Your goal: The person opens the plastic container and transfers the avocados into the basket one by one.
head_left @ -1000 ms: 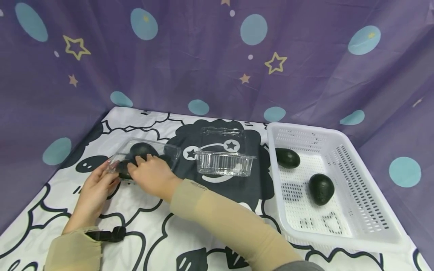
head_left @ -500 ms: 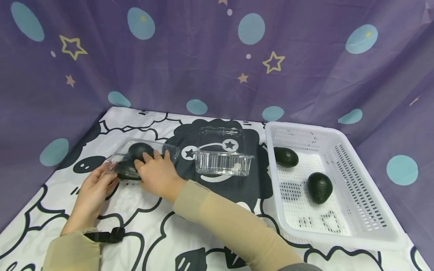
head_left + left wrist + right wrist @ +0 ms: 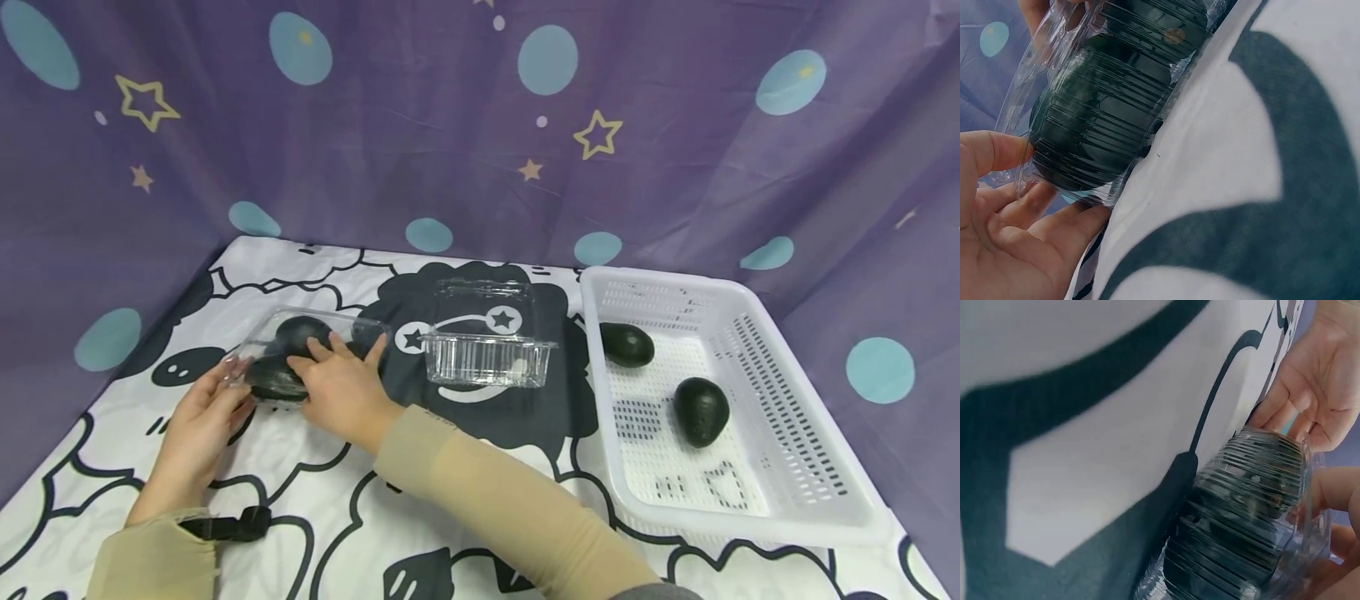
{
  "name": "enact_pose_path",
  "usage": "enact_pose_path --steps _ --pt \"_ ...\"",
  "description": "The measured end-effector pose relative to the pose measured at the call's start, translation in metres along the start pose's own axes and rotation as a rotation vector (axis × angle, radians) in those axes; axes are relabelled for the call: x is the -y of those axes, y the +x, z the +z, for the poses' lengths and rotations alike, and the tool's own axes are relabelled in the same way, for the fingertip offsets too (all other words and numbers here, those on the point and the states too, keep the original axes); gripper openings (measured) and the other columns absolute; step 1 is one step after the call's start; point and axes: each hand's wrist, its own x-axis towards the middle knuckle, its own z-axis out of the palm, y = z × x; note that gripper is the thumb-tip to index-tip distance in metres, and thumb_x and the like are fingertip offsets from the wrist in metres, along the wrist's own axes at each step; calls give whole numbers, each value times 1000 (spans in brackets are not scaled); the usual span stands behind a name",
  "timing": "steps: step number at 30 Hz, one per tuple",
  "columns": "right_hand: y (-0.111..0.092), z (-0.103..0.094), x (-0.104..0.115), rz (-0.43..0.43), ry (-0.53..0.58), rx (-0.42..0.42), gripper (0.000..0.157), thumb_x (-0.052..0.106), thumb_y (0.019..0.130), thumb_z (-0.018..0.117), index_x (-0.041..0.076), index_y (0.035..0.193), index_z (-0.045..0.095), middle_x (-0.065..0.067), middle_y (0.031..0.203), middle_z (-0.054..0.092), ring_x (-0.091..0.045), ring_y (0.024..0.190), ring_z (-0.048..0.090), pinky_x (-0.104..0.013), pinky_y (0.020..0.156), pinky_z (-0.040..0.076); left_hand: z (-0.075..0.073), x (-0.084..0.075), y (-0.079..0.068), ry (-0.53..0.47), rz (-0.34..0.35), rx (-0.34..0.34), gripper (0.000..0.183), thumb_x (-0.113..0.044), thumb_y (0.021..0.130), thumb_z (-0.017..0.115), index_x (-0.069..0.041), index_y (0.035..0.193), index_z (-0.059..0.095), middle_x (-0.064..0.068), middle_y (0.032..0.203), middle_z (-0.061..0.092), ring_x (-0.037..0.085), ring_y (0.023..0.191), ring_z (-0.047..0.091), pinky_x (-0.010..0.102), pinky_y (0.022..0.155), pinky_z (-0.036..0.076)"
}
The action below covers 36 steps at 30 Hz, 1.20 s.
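Note:
A clear plastic clamshell container [image 3: 330, 312] at the left of the table holds several dark green avocados [image 3: 302, 332]. My left hand [image 3: 197, 423] pinches its left end, thumb on the rim and fingers beneath, as the left wrist view shows on the ribbed wall [image 3: 1094, 125]. Over the container's near side lies my right hand [image 3: 347, 385], fingers spread and touching the avocados or the plastic over them; I cannot tell which. That hand hides part of the contents. In the right wrist view, its fingers [image 3: 1335, 494] lie along the rim.
A second clear container [image 3: 487, 364] stands at the middle, lid raised. At the right, a white perforated basket [image 3: 613, 475] holds two avocados, one by the left wall [image 3: 627, 344] and one nearer the middle [image 3: 701, 412]. A purple curtain [image 3: 420, 150] borders the table behind.
My right hand has shifted slightly right and its fingers have spread, uncovering more of the near avocado. The left hand keeps its hold. The whole view has drifted slightly.

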Motion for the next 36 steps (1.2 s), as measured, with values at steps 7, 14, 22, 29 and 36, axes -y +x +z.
enact_pose_path --steps 7,14,22,29,36 --pt "1 4 4 4 -61 38 64 41 97 61 39 154 32 7 165 21 -21 154 13 -78 114 13 1 -1 0 0 -8 -13 64 -18 105 43 -6 159 11 10 165 18 16 152 20 17 112 37" --pt "4 1 3 9 -5 74 66 37 97 62 39 154 30 8 165 20 -20 154 12 -76 115 14 1 -2 -2 3 0 -11 63 -17 105 42 -6 159 11 13 165 15 18 153 17 26 118 31" --pt "5 -6 -1 1 -11 99 66 39 96 64 41 153 31 8 164 22 -21 154 16 -75 114 19 5 -5 -1 -31 -8 -8 62 -12 105 39 -4 159 10 15 165 14 19 153 15 31 120 28" --pt "9 -14 -2 0 -2 131 64 37 95 66 43 150 36 9 163 26 -21 153 21 -75 113 24 5 -4 -1 -33 -16 -6 62 -13 105 38 -6 159 10 13 166 14 18 153 15 32 120 27" --pt "12 -25 -5 33 23 191 56 36 97 63 50 146 38 16 162 27 -16 153 18 -71 116 24 6 -2 0 -2 -20 -24 60 -16 105 38 -8 159 13 11 166 16 19 152 16 35 121 26"
